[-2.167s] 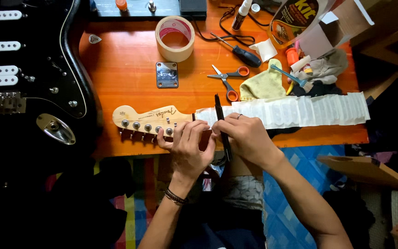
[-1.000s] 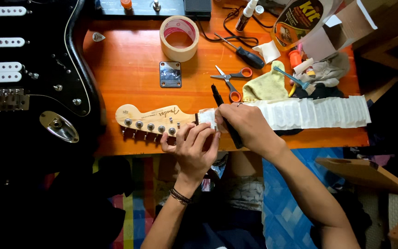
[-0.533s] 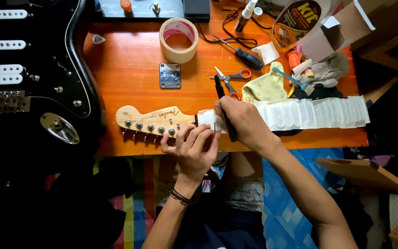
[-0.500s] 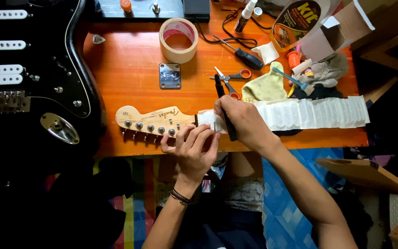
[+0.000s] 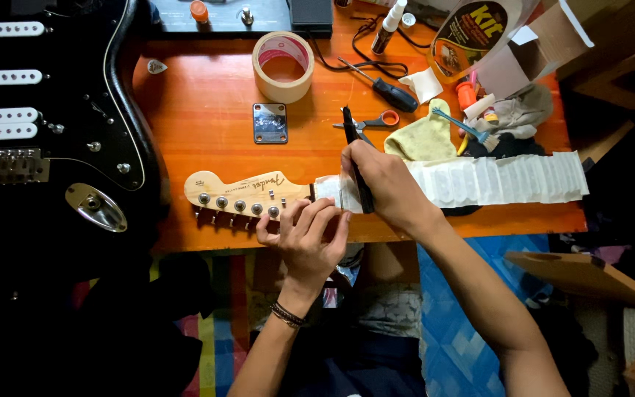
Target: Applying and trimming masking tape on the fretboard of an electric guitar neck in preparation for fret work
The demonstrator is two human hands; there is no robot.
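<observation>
Nearest you: your left hand (image 5: 304, 237) curls closed around the guitar neck (image 5: 248, 195) just below the headstock, at the bench (image 5: 207, 132) edge.
Right hand: your right hand (image 5: 384, 184) grips a slim black tool (image 5: 356, 165) upright against the taped neck.
Risk: a slip could gouge the wood, since the tip sits near bare maple.
Beyond: scissors (image 5: 372, 121), tape roll (image 5: 283, 66).
Hidden: the tool's tip, under your fingers.

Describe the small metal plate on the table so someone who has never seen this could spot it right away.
On the orange wooden table, look just above the guitar headstock and below the roll of masking tape. The metal plate lies flat there: the only shiny silver rectangle, with a screw hole at each corner.
</observation>
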